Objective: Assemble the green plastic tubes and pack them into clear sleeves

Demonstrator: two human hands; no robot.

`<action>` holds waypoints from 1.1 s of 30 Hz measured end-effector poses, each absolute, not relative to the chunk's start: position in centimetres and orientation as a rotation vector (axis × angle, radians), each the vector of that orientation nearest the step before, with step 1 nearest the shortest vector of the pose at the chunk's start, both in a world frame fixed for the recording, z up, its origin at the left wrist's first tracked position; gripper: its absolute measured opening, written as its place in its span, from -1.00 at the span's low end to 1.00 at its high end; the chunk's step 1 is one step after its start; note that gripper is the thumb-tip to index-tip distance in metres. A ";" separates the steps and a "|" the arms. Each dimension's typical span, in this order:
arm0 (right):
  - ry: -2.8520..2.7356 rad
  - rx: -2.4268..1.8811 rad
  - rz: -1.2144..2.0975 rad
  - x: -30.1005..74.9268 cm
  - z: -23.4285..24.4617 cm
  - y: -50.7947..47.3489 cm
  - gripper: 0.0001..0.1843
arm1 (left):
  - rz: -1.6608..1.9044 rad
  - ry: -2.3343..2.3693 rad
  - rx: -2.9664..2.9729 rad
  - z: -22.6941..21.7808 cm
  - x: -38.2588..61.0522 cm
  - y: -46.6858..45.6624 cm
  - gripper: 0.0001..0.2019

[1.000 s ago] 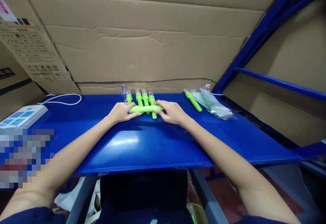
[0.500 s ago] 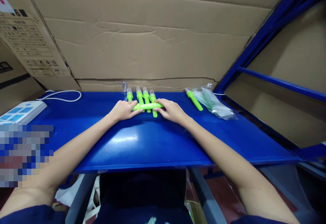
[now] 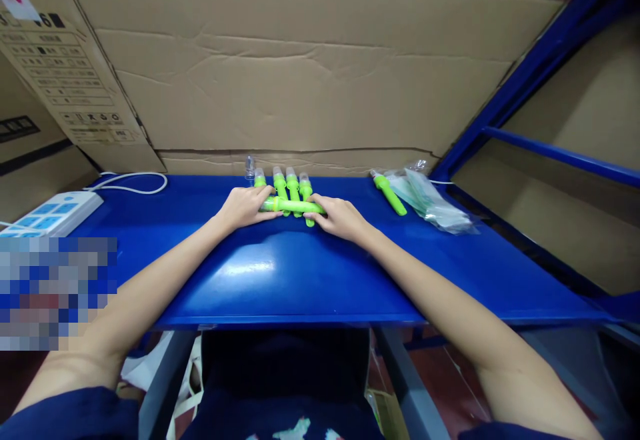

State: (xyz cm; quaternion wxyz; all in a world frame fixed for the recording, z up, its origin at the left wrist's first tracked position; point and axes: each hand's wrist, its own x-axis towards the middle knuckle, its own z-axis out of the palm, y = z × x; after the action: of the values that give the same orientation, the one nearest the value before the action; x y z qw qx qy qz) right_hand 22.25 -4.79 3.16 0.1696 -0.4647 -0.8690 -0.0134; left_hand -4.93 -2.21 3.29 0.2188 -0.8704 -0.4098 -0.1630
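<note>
A bright green plastic stick with a clear end (image 3: 300, 206) lies crosswise between my hands, level and pointing left to right. My left hand (image 3: 247, 206) is closed around its clear left end, with thumb and fingers on either side. The plain green right end sits in the grip of my right hand (image 3: 341, 218). Just behind it, several similar green sticks (image 3: 292, 190) lie side by side with their clear caps pointing away from me; the held stick and my hands partly cover them. A loose clear cap (image 3: 250, 167) stands upright at the row's left.
Another green stick (image 3: 390, 195) lies to the right, beside a clear plastic bag (image 3: 435, 205) with pale contents. A white power strip (image 3: 53, 215) and its cable (image 3: 133, 182) are at the left. Cardboard (image 3: 300, 93) walls the back of the blue table (image 3: 300, 280).
The view has shifted slightly, so the scene sits a little further right and higher. Both hands keep their hold on the stick, and more of its clear left end now shows.
</note>
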 end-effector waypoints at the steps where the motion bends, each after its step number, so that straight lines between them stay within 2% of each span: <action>1: -2.474 -1.346 -0.062 22.2 3.2 -4.8 -0.64 | -0.471 -1.115 -2.403 3.2 -5.0 -2.1 -0.33; 5: -2.466 -1.423 -0.071 22.2 4.0 -5.0 -0.63 | -0.535 -0.959 -2.351 2.7 -4.8 -1.7 -0.33; 13: -2.410 -1.363 0.241 22.7 4.4 -4.4 -0.62 | -0.575 -0.815 -2.292 2.8 -4.9 -1.4 -0.35; 20: -2.299 -1.084 0.107 23.0 2.0 -3.4 -0.59 | -0.518 -0.967 -2.342 2.9 -5.5 -1.5 -0.31; 33: -2.330 -1.025 0.113 23.5 1.8 -2.8 -0.67 | -0.436 -1.026 -2.400 2.8 -5.2 -1.6 -0.31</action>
State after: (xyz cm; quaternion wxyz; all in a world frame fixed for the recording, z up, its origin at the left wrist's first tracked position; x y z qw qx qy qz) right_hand 23.52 -2.84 1.78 0.2923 -0.3848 -0.8744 0.0425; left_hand -5.24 -1.60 2.79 0.2451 -0.8793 -0.3759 -0.1596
